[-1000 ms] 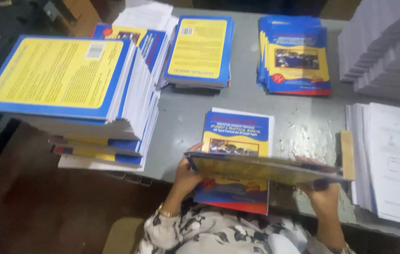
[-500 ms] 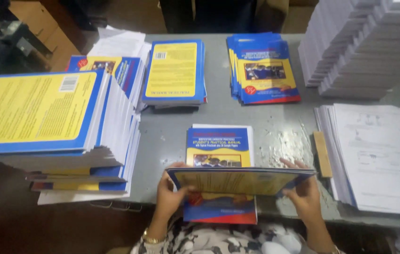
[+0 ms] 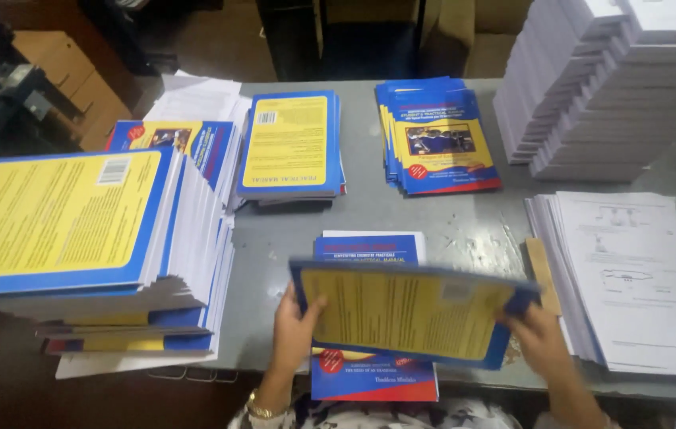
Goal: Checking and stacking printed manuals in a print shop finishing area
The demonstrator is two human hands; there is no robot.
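Gripping opposite short ends, both hands (image 3: 294, 330) (image 3: 540, 342) hold the booklet (image 3: 409, 311) lengthwise left-to-right, yellow back up.

Lighting is soft and even from overhead; the grey table (image 3: 449, 222) shows mild glare. The held booklet (image 3: 409, 310) is motion-blurred (print unreadable). Upper-left background is dim — frame edges slightly soft.

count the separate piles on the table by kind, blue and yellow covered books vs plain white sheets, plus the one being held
Blue and yellow book piles: 5 — tall left stack, one behind it, back centre pile, back right pile, pile under the hands
White sheet piles: 3 —
Held cover: 1, between left hand and right hand
Total: 9
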